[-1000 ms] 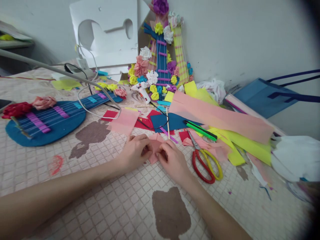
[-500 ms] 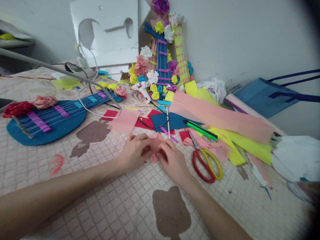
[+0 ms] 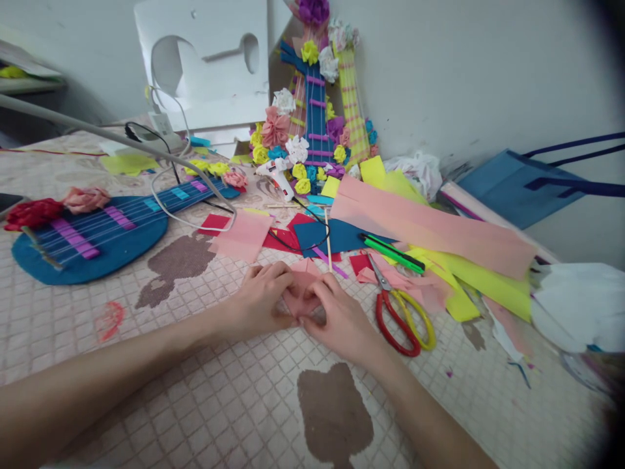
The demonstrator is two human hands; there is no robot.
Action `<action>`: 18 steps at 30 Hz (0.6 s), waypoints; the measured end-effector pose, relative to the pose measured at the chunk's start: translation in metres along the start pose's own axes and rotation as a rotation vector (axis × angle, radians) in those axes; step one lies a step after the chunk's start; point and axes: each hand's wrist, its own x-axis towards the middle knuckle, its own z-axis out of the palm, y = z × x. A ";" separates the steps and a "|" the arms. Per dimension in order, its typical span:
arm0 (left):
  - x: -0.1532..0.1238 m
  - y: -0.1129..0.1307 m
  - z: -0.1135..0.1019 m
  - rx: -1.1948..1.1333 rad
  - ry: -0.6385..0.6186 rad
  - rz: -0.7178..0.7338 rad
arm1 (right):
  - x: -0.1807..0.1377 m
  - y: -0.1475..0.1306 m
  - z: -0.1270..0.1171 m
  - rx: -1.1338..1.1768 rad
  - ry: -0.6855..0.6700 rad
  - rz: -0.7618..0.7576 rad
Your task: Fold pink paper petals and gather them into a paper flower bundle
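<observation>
A small folded piece of pink crepe paper (image 3: pixel 301 294) is between my two hands, just above the checked tablecloth. My left hand (image 3: pixel 263 296) grips its left side, fingers bent over the far edge and thumb at the near edge. On the right side, my right hand (image 3: pixel 336 312) pinches the same paper, its thumb close to the left thumb near the bottom fold. Scissors (image 3: pixel 398 312) with one red and one yellow handle lie right of my right hand. A thin wooden stick (image 3: pixel 328 241) and a purple strip (image 3: pixel 329 262) lie just beyond the paper.
A blue paper guitar (image 3: pixel 112 244) with paper flowers lies at left. Behind are a white glue gun (image 3: pixel 276 177) with its cord, and decorated guitars (image 3: pixel 317 124) against the wall. A green cutter (image 3: pixel 394 253) and a long pink sheet (image 3: pixel 430 225) lie at right. A grey cable crosses the left.
Both thumbs have moved down to the paper's near edge, and the pink paper shows wider between my hands. The other things stay where they were.
</observation>
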 end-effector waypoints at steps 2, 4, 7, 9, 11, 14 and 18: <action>0.000 -0.003 0.000 -0.011 -0.013 0.007 | 0.000 0.000 -0.002 0.001 -0.019 -0.005; 0.000 -0.004 -0.001 -0.014 -0.019 0.010 | -0.001 0.001 -0.004 0.014 -0.025 -0.016; 0.002 -0.005 -0.004 -0.045 -0.043 -0.007 | -0.001 0.002 -0.006 0.037 -0.030 -0.036; 0.003 -0.004 -0.007 -0.080 -0.057 -0.045 | -0.001 0.002 -0.006 0.056 -0.036 -0.051; 0.006 -0.002 -0.007 -0.107 -0.034 -0.076 | 0.000 0.003 -0.004 0.077 -0.012 -0.046; 0.008 0.001 -0.005 -0.107 0.035 -0.094 | 0.003 0.004 0.003 0.094 0.074 -0.002; 0.009 0.006 -0.002 -0.080 0.053 -0.131 | 0.006 0.004 0.011 0.023 0.103 0.036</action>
